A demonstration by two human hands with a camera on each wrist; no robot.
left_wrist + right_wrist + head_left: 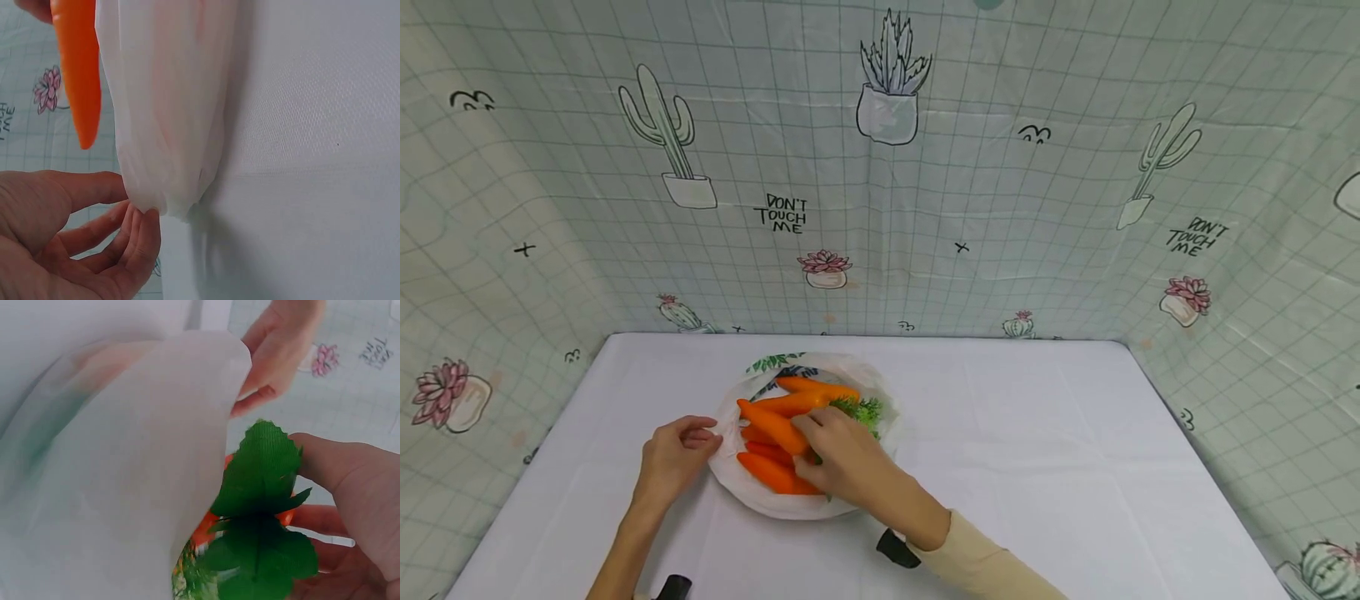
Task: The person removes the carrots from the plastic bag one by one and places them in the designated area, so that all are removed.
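Observation:
A round, translucent white plastic bag (752, 497) with printed leaves inside its far rim stands on the table, its mouth folded wide. Several orange toy carrots (769, 473) lie in it. My right hand (844, 450) reaches over the bag and grips one carrot (767, 422) near its leafy end, the tip pointing away to the left. That carrot (78, 69) shows above the rim in the left wrist view. Its broad green leaves (262, 469) partly cover the right fingers in the right wrist view. At the bag's left edge, my left hand (676, 458) pinches the rim between thumb and fingertips.
Feathery green tops (863, 412) stick up at the right inside the bag. A white cloth covers the table (1037, 450), which stretches away on both sides. Behind it hangs a gridded curtain (925, 200) printed with cacti.

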